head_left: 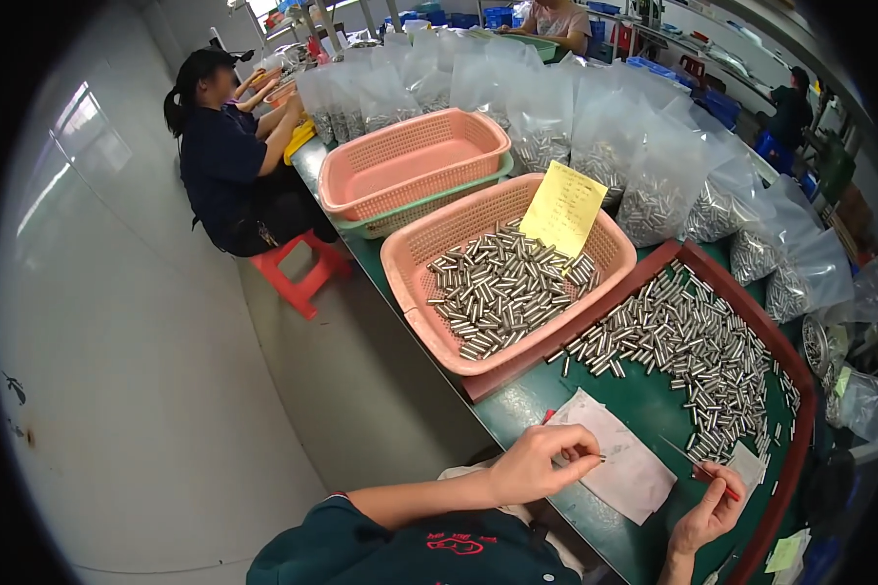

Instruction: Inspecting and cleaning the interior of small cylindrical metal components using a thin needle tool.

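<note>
My left hand [544, 466] is closed in a pinch, with the dark end of a small metal piece [603, 457] showing at the fingertips. It is over a pale, smudged cloth or paper sheet [617, 466] at the table's near edge. My right hand [704, 517], farther right, is closed around a thin tool with a red handle [731, 493] and a slender metal shaft pointing up and left. Just beyond it lies a heap of short silvery metal cylinders [698, 341] on the green tabletop. Another pale sheet [748, 468] sits beside the right hand.
A dark red rail [802, 439] borders the heap. Left of it, a pink basket [410, 302] holds more cylinders and a yellow note [563, 207]. Behind stand stacked baskets [415, 146] and several filled clear bags [658, 190]. A person [219, 156] sits beyond, at the left.
</note>
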Action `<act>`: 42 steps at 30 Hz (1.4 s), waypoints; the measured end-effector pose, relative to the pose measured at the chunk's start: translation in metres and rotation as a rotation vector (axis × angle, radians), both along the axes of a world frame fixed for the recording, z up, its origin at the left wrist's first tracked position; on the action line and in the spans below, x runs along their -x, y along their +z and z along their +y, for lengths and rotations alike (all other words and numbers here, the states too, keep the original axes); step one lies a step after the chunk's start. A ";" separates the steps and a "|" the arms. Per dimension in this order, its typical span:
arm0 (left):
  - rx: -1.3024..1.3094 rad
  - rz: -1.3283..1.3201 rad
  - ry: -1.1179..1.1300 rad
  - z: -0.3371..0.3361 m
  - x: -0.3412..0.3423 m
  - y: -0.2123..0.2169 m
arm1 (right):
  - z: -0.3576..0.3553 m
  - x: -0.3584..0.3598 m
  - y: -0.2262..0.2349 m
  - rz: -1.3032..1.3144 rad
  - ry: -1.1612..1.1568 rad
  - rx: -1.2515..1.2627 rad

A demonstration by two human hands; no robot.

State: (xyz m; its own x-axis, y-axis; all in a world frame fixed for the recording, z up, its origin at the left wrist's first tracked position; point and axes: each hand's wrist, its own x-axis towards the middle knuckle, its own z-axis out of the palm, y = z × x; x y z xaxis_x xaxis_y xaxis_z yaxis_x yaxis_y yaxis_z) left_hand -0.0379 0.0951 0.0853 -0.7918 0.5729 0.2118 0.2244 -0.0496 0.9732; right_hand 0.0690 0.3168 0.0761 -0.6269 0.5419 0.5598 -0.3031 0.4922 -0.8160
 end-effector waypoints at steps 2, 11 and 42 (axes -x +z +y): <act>-0.144 -0.438 -0.175 -0.006 0.006 -0.008 | 0.000 -0.001 0.001 0.009 -0.001 -0.003; -0.163 -0.496 -0.195 -0.002 0.004 -0.013 | -0.004 0.000 0.005 0.023 0.020 -0.016; 0.126 0.656 0.420 -0.032 0.050 0.052 | -0.002 -0.002 0.006 0.030 0.058 0.018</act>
